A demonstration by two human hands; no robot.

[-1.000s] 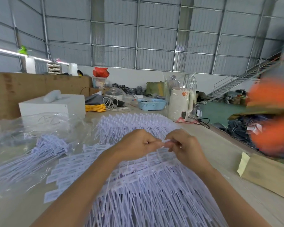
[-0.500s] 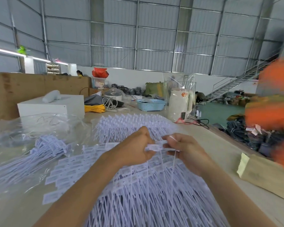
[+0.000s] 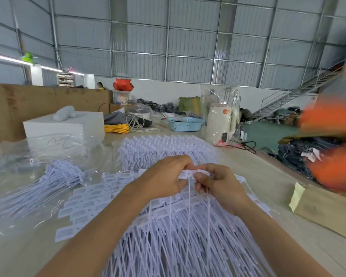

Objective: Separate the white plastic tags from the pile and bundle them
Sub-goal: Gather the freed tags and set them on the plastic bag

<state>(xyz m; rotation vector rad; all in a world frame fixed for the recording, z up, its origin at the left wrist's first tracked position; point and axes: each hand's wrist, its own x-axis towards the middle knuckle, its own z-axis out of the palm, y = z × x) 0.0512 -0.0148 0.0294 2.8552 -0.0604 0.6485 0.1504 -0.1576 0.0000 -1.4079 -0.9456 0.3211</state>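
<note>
This is a big shed with grey metal walls and a metal stair (image 3: 284, 96) on the right. A long pale table (image 3: 268, 176) fills the near part of the room.

A huge pile of white plastic tags (image 3: 168, 236) lies on the table right in front of the person. The tags have flat heads and long thin tails that fan out toward the near edge. More tags lie in a second heap (image 3: 164, 148) farther back.

Both hands meet above the pile. The left hand (image 3: 164, 176) has its fingers curled and pinches a few held tags (image 3: 188, 173) by their flat heads. The right hand (image 3: 218, 180) pinches the same small bunch from the other side. The thin tails of these tags hang down between the two hands to the pile.

On the left, a clear plastic bag (image 3: 38, 156) lies on the table with another bunch of tags (image 3: 54, 176) inside it. Behind the bag sits a white box (image 3: 68, 126). Beside the box is a yellow coil of cord (image 3: 116, 128). Farther back there is a blue basket (image 3: 185, 123) and a white kettle (image 3: 220, 124) wrapped in clear plastic. A brown paper bag (image 3: 326, 212) lies at the right edge of the table. Something orange and blurry (image 3: 332, 146) fills the right side.
</note>
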